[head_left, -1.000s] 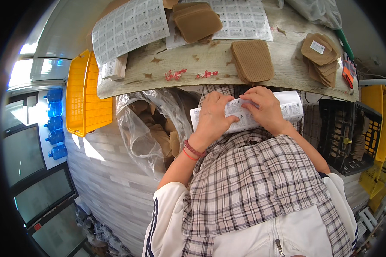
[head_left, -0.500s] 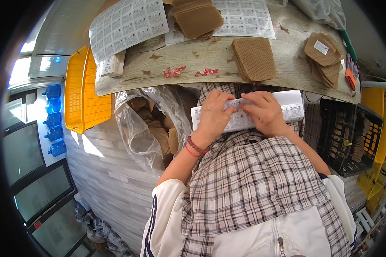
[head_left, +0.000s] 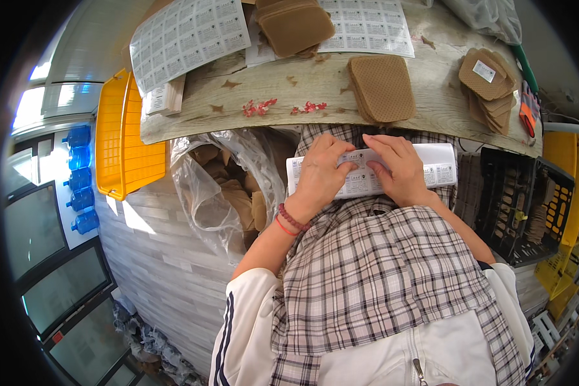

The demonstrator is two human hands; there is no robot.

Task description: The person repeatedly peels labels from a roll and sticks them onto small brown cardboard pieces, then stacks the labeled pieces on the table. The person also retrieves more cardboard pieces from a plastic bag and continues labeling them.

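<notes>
A white sheet of small printed labels [head_left: 436, 167] lies across my lap, just below the edge of the wooden table [head_left: 315, 83]. My left hand [head_left: 318, 175] rests on its left half with the fingers bent, pinching at a label. My right hand [head_left: 399, 168] presses on the middle of the sheet, fingertips meeting the left hand's. A red bead bracelet [head_left: 291, 220] circles my left wrist. On the table just above lies a brown waffle-textured pad [head_left: 383, 87].
More label sheets [head_left: 186, 38] and a stack of brown pads [head_left: 296, 26] lie on the table, with labelled pads [head_left: 486, 80] at the right. A clear plastic bag of brown scraps [head_left: 228, 186] hangs left of my lap. A yellow crate [head_left: 119, 145] stands left, a black crate [head_left: 518, 206] right.
Both hands have stayed on the label sheet, with only small finger movements. The view has shifted slightly.
</notes>
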